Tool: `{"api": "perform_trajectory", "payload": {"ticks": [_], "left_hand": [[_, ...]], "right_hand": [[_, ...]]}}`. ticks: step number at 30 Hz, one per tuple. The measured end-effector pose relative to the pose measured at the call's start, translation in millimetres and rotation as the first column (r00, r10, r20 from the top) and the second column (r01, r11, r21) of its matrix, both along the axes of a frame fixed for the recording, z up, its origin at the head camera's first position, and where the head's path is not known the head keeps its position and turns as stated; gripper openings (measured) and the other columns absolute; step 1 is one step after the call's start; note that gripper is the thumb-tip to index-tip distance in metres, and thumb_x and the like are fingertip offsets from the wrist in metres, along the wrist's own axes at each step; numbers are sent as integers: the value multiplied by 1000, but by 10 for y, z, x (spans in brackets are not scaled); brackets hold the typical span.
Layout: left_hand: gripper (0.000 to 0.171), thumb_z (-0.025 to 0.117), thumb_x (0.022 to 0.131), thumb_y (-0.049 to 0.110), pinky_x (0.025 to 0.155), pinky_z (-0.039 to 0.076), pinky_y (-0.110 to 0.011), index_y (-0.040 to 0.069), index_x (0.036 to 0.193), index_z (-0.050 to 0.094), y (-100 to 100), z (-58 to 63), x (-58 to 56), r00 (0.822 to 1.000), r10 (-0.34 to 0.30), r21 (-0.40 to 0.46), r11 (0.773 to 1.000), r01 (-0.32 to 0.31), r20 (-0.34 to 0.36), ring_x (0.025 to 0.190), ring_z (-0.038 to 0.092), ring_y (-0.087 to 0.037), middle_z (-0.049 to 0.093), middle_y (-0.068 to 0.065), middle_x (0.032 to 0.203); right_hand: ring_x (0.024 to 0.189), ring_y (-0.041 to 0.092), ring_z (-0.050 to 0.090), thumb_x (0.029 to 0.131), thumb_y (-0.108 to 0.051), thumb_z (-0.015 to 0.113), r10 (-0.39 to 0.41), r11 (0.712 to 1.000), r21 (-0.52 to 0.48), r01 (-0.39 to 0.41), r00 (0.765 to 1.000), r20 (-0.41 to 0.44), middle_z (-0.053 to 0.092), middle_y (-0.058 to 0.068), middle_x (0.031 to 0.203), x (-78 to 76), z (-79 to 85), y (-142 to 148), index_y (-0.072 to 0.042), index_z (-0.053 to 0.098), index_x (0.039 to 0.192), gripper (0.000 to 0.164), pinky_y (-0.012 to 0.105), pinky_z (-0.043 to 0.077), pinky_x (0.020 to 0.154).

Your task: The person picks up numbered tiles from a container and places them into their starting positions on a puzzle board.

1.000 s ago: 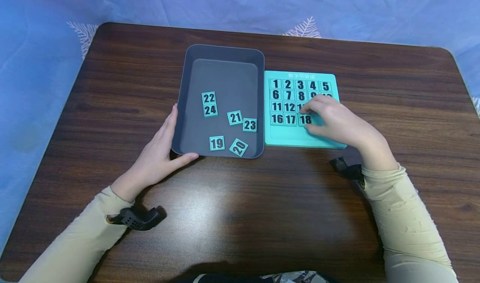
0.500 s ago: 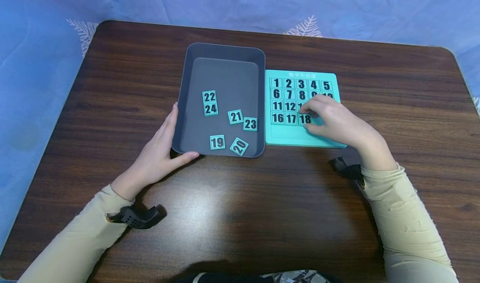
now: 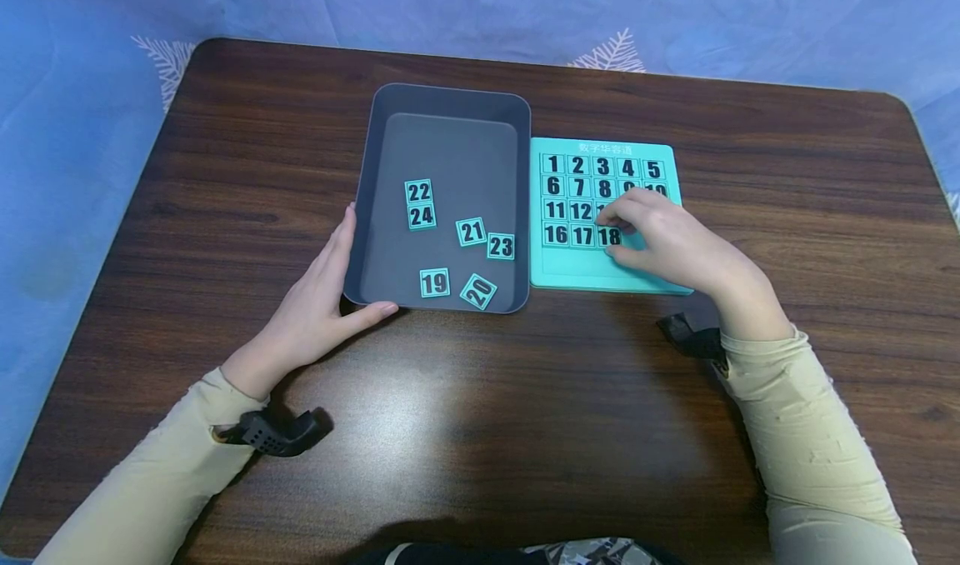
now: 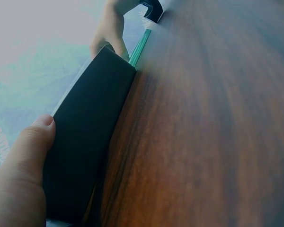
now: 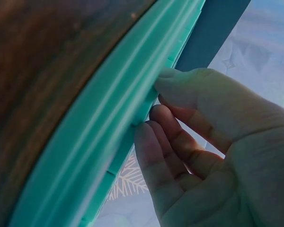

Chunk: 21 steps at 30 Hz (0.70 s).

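Right hand [image 3: 663, 236] pinches tile 18 [image 3: 609, 237] in number board [image 3: 566, 273]'s fourth row, apparently seating it; left hand [image 3: 309, 305], straight-fingered, touches tray [image 3: 450, 144]; next likely wants tile 19 [image 3: 434, 282].

Glare pools on the table [image 3: 390, 415]; the left wrist view blurs.

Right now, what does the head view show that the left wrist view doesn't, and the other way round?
Only the head view shows the loose tiles, 19 to 24, the inside of the tray they lie in, and the numbered face of the board.

Only the left wrist view shows the tray's outer wall side-on, with a thumb at its upper edge.

Both share the tray, the board beside it, the table, the cloth, the right hand and at least part of the left hand.
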<state>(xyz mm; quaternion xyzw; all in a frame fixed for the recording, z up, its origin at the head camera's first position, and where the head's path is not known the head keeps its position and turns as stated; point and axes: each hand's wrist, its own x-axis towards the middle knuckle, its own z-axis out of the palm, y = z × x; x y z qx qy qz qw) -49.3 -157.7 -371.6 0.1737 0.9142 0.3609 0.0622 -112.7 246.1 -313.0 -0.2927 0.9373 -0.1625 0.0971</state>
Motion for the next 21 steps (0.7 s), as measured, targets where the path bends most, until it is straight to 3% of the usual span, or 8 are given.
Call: {"api": "perform_trajectory", "payload": {"ticks": [12, 21], "left_hand": [[104, 64, 78, 48, 104, 22, -54, 27, 144, -13, -10, 11, 7, 1000, 4, 3, 1000, -4, 2, 138, 5, -18, -6, 3, 152], [104, 63, 78, 51, 104, 22, -53, 29, 143, -14, 4, 4, 1, 1000, 9, 0, 1000, -9, 19, 138, 3, -15, -7, 4, 152]], "right_hand": [[90, 22, 49, 77, -8, 70, -28, 1000, 1, 28, 1000, -9, 54, 8, 101, 19, 133, -48, -3, 59, 109, 34, 38, 42, 77], [93, 20, 49, 77, -12, 71, -1, 1000, -22, 0, 1000, -24, 55, 7, 105, 24, 230, -219, -4, 58, 112, 38, 38, 42, 80]]}}
